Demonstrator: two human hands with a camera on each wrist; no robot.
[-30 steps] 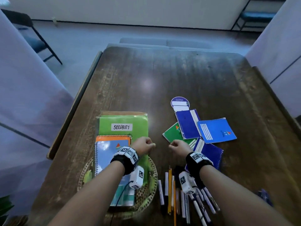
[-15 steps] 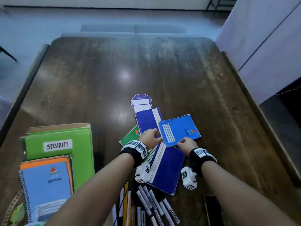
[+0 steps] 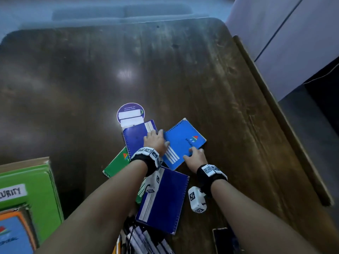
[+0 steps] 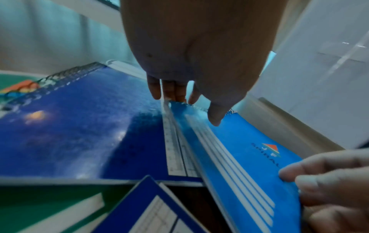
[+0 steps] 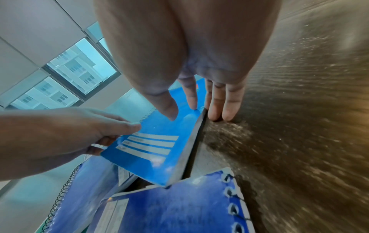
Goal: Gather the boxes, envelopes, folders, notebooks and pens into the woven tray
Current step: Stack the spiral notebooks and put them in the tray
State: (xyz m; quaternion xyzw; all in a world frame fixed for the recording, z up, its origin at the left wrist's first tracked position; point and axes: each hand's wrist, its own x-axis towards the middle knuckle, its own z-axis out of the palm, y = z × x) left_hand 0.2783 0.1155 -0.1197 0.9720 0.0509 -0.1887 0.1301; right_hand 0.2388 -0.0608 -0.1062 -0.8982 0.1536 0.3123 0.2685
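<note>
A light blue spiral notebook (image 3: 185,142) lies tilted on the pile of notebooks at mid-table. My left hand (image 3: 156,140) pinches its left edge, thumb on the cover (image 4: 239,157) and fingers beneath. My right hand (image 3: 195,155) holds its near right corner, with thumb and forefinger on the cover (image 5: 159,149) and the other fingertips on the table beside the edge. Under it lie two dark blue notebooks (image 3: 136,136) (image 3: 163,200) and a green one (image 3: 119,164). Several pens (image 3: 145,241) lie at the near edge. The woven tray is out of view.
A round purple card (image 3: 130,113) lies just beyond the pile. At the lower left a green folder labelled SECURITY (image 3: 33,191) carries an orange-edged notebook (image 3: 12,235). A dark flat object (image 3: 225,241) lies near my right forearm. The table's raised right rim (image 3: 275,110) borders the surface.
Both hands left the tray side and moved right and forward to the notebook pile. They have taken hold of the light blue notebook, which has turned and tilted up.
</note>
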